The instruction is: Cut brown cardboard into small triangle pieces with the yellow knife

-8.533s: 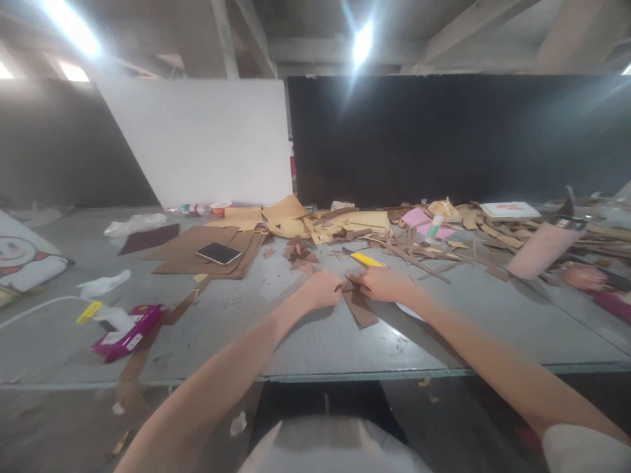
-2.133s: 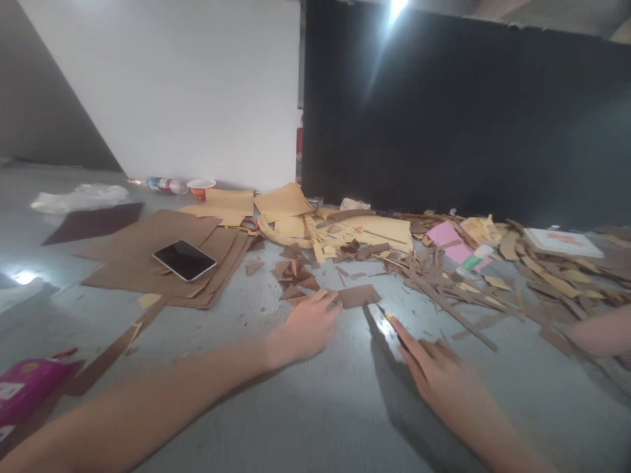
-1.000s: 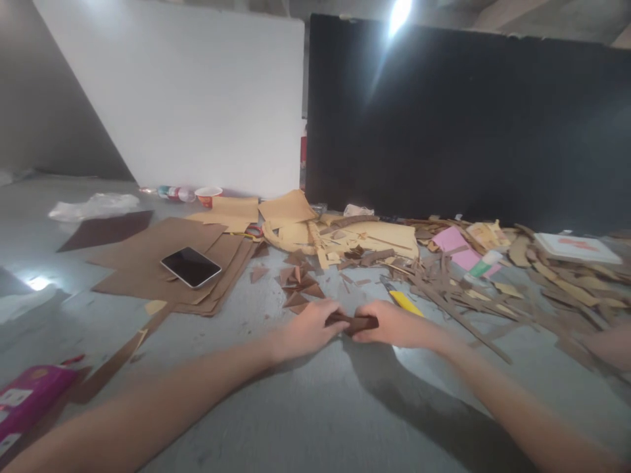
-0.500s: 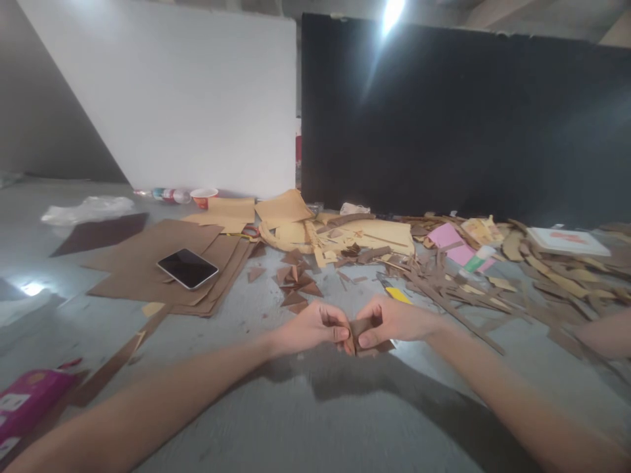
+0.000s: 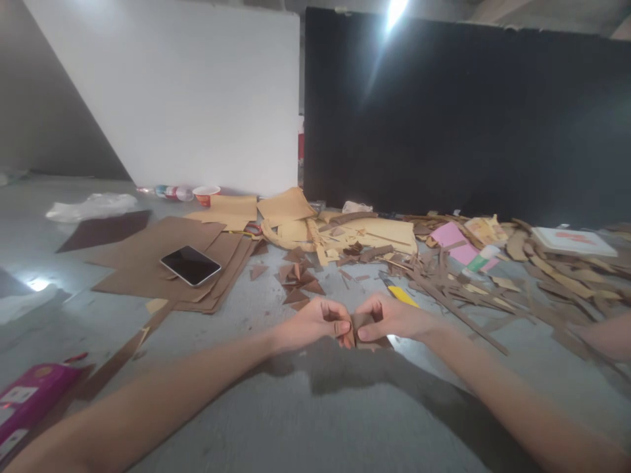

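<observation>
Both hands meet low in the centre of the view, pinching a small folded piece of brown paper [image 5: 363, 322]. My left hand [image 5: 320, 323] has thumb and fingers closed on its left edge. On the right side my right hand [image 5: 387, 316] grips it between thumb and fingertips. Part of the piece is hidden by the fingers. Just beyond my left hand lies a loose pile of brown paper triangles [image 5: 297, 274]. A yellow utility knife [image 5: 401, 293] rests behind my right hand.
A phone [image 5: 191, 265] lies on stacked brown sheets [image 5: 142, 286] at left. A magenta power strip [image 5: 34, 397] is near the left edge. Brown strips [image 5: 458, 289], a glue stick [image 5: 480, 261] and pink paper [image 5: 453, 242] spread rightward. Another person's arm [image 5: 606, 336] enters at right.
Both hands stay closed on the brown paper piece, their grip slightly adjusted. The whole view has shifted slightly, so things on the surface appear a little further right.
</observation>
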### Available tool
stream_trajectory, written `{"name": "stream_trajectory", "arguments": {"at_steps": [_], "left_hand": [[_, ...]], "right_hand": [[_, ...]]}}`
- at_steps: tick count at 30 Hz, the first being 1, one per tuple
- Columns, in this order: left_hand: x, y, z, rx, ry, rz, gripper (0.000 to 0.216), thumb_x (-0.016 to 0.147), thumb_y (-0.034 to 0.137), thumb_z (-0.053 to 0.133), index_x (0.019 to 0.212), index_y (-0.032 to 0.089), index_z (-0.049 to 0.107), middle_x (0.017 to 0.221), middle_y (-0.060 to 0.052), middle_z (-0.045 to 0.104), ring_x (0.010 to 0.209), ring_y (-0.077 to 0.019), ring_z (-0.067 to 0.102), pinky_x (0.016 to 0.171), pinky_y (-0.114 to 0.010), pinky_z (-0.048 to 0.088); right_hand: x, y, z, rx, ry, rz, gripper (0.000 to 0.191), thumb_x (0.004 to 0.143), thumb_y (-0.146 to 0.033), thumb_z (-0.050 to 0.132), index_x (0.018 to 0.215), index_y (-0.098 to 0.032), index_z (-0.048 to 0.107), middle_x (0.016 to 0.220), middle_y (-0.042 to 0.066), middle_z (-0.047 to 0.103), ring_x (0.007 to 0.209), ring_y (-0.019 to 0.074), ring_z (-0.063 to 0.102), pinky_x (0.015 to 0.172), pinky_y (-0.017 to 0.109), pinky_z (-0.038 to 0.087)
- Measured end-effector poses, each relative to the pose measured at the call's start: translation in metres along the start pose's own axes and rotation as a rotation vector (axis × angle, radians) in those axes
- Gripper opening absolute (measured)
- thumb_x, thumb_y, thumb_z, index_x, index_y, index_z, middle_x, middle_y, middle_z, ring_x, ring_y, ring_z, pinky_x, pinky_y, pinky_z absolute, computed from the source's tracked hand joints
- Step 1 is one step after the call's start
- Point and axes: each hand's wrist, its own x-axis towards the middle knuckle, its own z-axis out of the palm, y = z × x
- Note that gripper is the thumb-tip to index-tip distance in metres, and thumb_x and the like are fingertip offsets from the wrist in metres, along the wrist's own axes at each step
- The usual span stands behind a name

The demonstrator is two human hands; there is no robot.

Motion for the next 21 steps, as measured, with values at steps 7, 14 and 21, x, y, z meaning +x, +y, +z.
{"name": "stream_trajectory", "arguments": {"at_steps": [7, 14, 21], "left_hand": [[0.001, -0.007, -0.003, 0.675, 0.228, -0.003, 0.029, 0.106, 0.036, 0.063, 0.087, 0.016, 0.073, 0.083, -0.005, 0.076, 0.075, -0.0173, 0.068, 0.073, -0.030, 0.050], [-0.003, -0.020, 0.002, 1.344, 0.306, 0.273, 0.028, 0.108, 0.017, 0.054, 0.134, 0.017, 0.065, 0.132, -0.013, 0.070, 0.127, -0.0288, 0.062, 0.110, -0.049, 0.054], [-0.013, -0.025, 0.012, 1.575, 0.088, 0.309, 0.038, 0.101, 0.007, 0.050, 0.134, 0.015, 0.067, 0.134, -0.015, 0.070, 0.130, -0.0299, 0.065, 0.110, -0.045, 0.056]], "right_hand": [[-0.007, 0.002, -0.024, -0.451, 0.345, 0.235, 0.043, 0.091, -0.059, 0.076, 0.085, -0.016, 0.075, 0.062, -0.003, 0.053, 0.057, 0.0108, 0.039, 0.053, 0.026, 0.025], [0.001, 0.016, -0.027, -0.729, 0.444, 0.269, 0.029, 0.090, -0.044, 0.072, 0.080, -0.017, 0.074, 0.067, -0.002, 0.057, 0.066, 0.0142, 0.045, 0.061, 0.028, 0.026], [0.002, 0.022, -0.023, -0.871, 0.553, 0.240, 0.018, 0.093, -0.037, 0.074, 0.093, -0.019, 0.071, 0.086, 0.003, 0.069, 0.081, 0.0199, 0.060, 0.073, 0.030, 0.039]]}}
